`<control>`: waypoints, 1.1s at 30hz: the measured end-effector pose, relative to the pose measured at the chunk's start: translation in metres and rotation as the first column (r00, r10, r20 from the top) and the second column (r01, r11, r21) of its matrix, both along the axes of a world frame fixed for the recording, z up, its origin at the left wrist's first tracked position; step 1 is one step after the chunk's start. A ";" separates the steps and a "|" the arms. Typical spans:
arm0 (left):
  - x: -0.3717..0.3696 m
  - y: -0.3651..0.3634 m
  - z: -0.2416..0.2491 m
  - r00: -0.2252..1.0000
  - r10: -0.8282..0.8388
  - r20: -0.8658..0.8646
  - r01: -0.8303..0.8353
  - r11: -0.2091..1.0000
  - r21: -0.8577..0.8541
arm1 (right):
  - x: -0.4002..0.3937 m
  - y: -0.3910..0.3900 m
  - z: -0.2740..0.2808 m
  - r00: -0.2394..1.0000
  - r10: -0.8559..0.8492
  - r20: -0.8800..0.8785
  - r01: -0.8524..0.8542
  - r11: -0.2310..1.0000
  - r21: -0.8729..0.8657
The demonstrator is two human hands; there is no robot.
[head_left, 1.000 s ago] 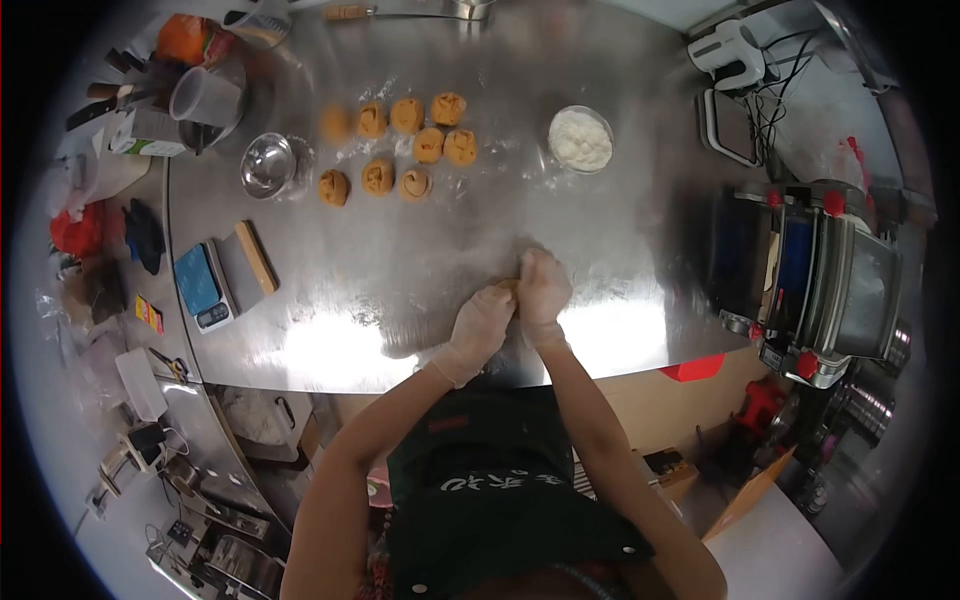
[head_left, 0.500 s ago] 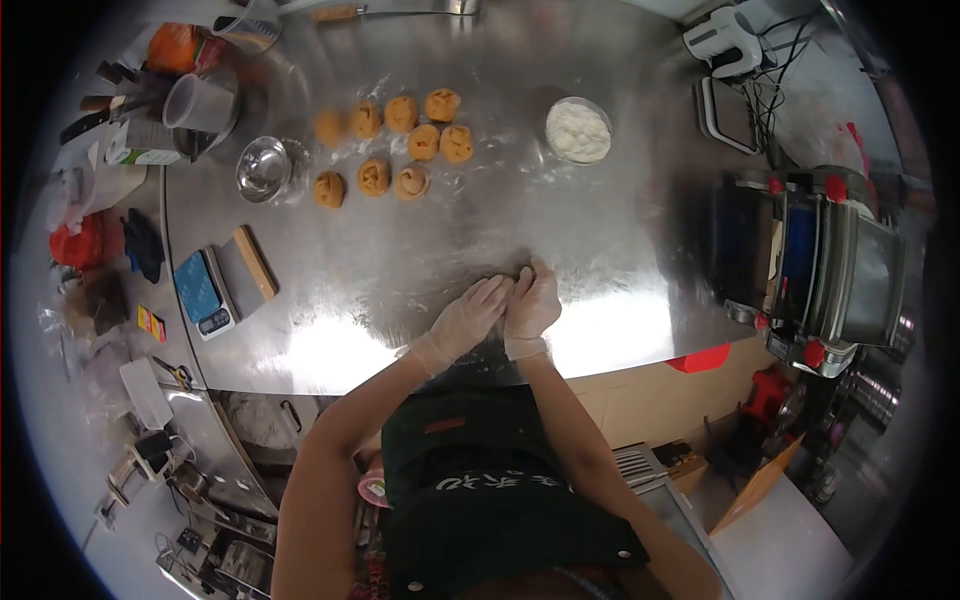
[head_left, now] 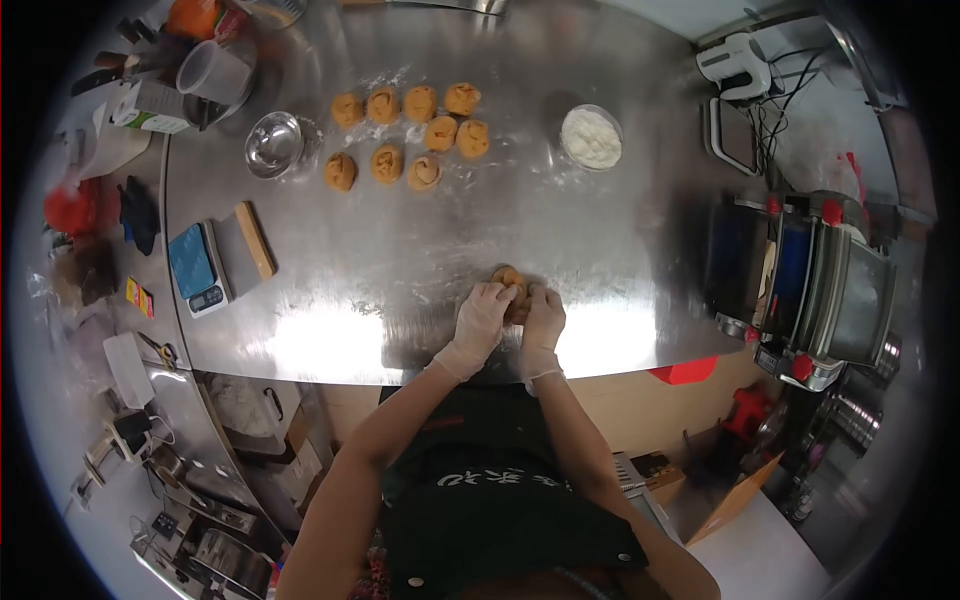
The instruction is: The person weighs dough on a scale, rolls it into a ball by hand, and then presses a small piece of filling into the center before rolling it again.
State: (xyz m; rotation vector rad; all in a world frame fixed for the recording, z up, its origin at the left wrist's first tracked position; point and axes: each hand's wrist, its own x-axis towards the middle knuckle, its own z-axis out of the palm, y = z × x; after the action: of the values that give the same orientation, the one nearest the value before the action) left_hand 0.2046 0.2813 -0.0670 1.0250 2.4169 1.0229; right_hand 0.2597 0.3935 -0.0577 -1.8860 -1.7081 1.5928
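The dough, mostly covered a moment ago, is now exposed near the middle of the bench's near edge, pinched by left hand and right hand; its shaping seems unfinished.

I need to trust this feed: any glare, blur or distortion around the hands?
Head view: white glare on the steel table beside the left hand and right hand; dough between them legible, partly covered; fisheye bowing, black corners; red bundle at far left smeared.

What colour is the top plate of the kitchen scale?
The scale's top plate is blue; it shows best in the head view.
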 end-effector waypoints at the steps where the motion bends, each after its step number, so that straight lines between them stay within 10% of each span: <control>1: -0.002 0.000 0.002 0.998 0.033 0.048 -0.035 0.999 0.039 | -0.010 0.002 0.011 0.997 0.061 0.049 -0.060 0.998 -0.019; 4: -0.007 0.002 0.013 0.955 0.173 0.241 -0.198 0.977 0.080 | -0.045 0.010 0.017 0.821 0.542 0.181 -0.455 0.428 0.781; 5: -0.009 0.006 0.018 0.909 0.254 0.330 -0.284 0.958 0.044 | -0.060 0.015 0.008 0.755 0.609 0.244 -0.429 0.175 0.886; 8: -0.015 0.005 0.019 0.930 0.319 0.183 -0.337 0.938 0.082 | -0.072 0.026 -0.019 0.651 0.628 0.426 -0.598 0.079 0.798; 12: -0.019 -0.004 -0.006 0.986 0.140 -0.094 -0.122 0.976 0.182 | -0.086 0.041 -0.017 0.592 0.678 0.437 -0.648 0.078 0.758; 18: -0.027 0.020 0.007 0.984 0.163 0.065 -0.161 0.986 -0.048 | -0.065 0.025 -0.003 0.741 0.531 0.411 -0.581 0.200 0.789; 24: -0.023 0.009 0.008 0.828 0.301 0.473 -0.415 0.896 0.156 | -0.067 0.047 -0.023 0.724 0.547 0.420 -0.592 0.179 0.786; 29: -0.027 0.017 0.004 0.966 0.106 0.235 -0.135 0.985 0.109 | -0.056 0.034 -0.001 0.805 0.499 0.322 -0.549 0.419 0.723; 33: -0.024 0.018 0.015 0.973 0.074 0.221 -0.090 0.994 0.065 | -0.051 0.040 -0.020 0.820 0.427 0.380 -0.510 0.246 0.824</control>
State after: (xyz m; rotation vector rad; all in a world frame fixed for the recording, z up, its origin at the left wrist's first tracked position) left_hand 0.1808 0.2994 -0.0521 0.7946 2.2732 1.1949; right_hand 0.2089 0.4335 -0.0780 -0.8557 -2.5565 0.3023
